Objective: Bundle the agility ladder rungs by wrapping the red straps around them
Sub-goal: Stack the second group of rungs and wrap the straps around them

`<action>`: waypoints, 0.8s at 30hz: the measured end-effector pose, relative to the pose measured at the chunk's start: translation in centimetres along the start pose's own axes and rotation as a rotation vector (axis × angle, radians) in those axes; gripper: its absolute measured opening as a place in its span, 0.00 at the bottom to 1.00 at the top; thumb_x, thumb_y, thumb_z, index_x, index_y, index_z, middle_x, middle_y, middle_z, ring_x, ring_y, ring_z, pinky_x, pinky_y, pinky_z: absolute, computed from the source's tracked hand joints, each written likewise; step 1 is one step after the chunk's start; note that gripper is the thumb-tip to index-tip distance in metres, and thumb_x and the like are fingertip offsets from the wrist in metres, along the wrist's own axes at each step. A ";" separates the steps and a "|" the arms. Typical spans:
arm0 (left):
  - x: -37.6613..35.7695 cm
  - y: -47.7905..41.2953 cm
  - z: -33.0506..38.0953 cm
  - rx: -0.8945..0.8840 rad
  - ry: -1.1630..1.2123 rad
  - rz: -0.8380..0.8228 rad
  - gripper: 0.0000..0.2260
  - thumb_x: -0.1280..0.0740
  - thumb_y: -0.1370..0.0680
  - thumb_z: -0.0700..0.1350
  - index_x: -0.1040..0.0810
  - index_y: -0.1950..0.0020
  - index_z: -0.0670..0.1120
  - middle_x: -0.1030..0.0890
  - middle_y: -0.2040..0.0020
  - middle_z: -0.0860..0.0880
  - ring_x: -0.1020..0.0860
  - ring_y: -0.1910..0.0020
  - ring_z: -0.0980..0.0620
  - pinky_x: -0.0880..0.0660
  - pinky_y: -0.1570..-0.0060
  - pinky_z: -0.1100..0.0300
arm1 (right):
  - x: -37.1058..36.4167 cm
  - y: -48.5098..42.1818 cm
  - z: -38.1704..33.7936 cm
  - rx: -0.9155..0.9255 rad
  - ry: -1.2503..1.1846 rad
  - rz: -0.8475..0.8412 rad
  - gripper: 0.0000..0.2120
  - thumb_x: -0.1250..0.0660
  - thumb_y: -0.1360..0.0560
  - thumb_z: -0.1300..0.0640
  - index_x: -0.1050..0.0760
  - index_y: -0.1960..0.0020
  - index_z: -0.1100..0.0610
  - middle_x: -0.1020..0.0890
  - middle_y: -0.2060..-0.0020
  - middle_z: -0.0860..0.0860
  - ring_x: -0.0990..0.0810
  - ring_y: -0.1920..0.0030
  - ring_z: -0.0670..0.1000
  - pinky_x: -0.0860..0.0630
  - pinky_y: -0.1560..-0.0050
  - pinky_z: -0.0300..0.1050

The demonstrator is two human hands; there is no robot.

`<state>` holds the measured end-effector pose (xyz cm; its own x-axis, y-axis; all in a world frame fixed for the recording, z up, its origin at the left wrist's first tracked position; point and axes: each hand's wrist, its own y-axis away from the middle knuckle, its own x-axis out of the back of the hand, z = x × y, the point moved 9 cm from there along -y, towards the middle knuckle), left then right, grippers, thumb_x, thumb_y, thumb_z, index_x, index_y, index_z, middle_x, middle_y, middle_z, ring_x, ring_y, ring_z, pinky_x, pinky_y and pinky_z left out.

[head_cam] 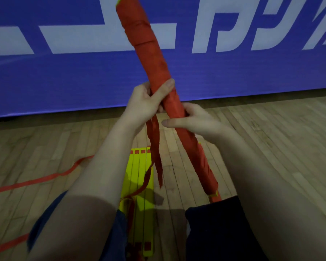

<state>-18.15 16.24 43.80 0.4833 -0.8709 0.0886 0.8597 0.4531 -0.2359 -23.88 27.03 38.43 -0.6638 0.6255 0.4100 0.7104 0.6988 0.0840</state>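
Wrapped bundle (154, 59) held tilted in the air above the wooden floor (271, 140). The left hand (145, 102) is curled round its middle, and the right hand (192, 119) grips it just below. Loose strap ends (156, 147) hang untucked beside the left hand, so a slackened grip would probably let the windings unravel. Yellow rungs (139, 172) lie on the floor beneath. The bundle's top end is cut off by the frame, and the fingers behind it and any fastening are hidden.
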 end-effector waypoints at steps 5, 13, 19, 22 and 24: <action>-0.8 0.7 0.8 -0.060 0.045 -0.142 0.18 0.39 0.20 0.53 0.26 0.65 0.44 0.28 0.77 0.51 0.31 0.76 0.54 0.35 0.73 0.64 | -1.8 2.6 0.1 -0.015 -0.406 -0.552 0.18 0.31 0.29 0.58 0.25 0.40 0.61 0.17 0.47 0.58 0.19 0.48 0.56 0.21 0.48 0.48; -0.1 0.5 1.2 -0.028 -0.072 -0.210 0.15 0.36 0.22 0.49 0.23 0.58 0.36 0.20 0.73 0.50 0.24 0.76 0.58 0.30 0.74 0.68 | -0.2 1.5 0.5 -0.034 -0.399 -0.317 0.15 0.30 0.33 0.62 0.28 0.49 0.65 0.24 0.73 0.60 0.26 0.75 0.55 0.26 0.70 0.45; 0.7 0.6 -0.6 0.086 -0.116 -0.272 0.04 0.30 0.25 0.43 0.21 0.55 0.42 0.15 0.63 0.47 0.20 0.72 0.54 0.26 0.73 0.65 | 2.8 0.9 1.6 -0.038 -0.388 -0.079 0.10 0.28 0.34 0.64 0.28 0.57 0.64 0.24 0.74 0.60 0.27 0.76 0.55 0.28 0.71 0.44; 1.0 0.6 -0.5 0.111 -0.138 -0.274 0.04 0.31 0.24 0.42 0.20 0.56 0.42 0.15 0.62 0.46 0.20 0.72 0.53 0.26 0.73 0.65 | 4.6 0.7 1.9 -0.030 -0.414 0.069 0.08 0.28 0.32 0.64 0.26 0.58 0.64 0.23 0.71 0.61 0.26 0.74 0.56 0.28 0.69 0.45; 1.3 0.7 -0.6 0.130 -0.149 -0.272 0.04 0.31 0.23 0.43 0.20 0.55 0.42 0.15 0.62 0.46 0.19 0.71 0.53 0.26 0.72 0.65 | 5.4 0.6 2.4 -0.039 -0.417 0.142 0.09 0.26 0.32 0.63 0.23 0.54 0.65 0.22 0.69 0.61 0.26 0.72 0.56 0.28 0.67 0.47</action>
<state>-17.04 15.26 43.17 0.2436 -0.9303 0.2742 0.9698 0.2365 -0.0591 -27.61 31.69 38.56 -0.5912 0.8063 0.0193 0.8041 0.5874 0.0911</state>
